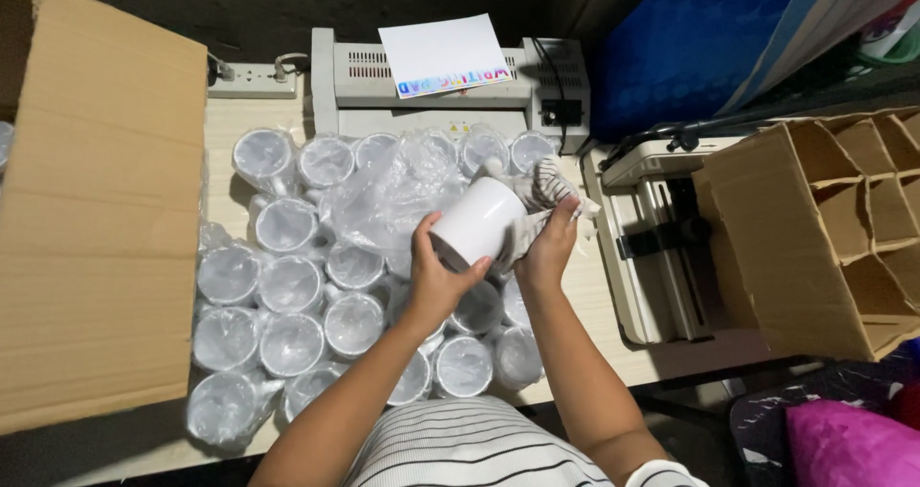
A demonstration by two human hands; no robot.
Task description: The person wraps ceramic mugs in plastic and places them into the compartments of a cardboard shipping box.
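Two hands at frame centre: left hand (436, 281) fingers wrapped around white mug (476, 222), right hand (551, 247) fingers closed on striped cloth (541, 199) pressed against it, above bagged mugs (287, 286) on table (220, 123).

A plain white mug (476, 221), unwrapped, tilted on its side, with a striped cloth (543, 199) against it

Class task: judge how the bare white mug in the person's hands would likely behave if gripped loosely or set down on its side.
The white mug looks glossy, so probably slippery. It is rigid, likely ceramic, so fragile if dropped. Being cylindrical, it may roll.
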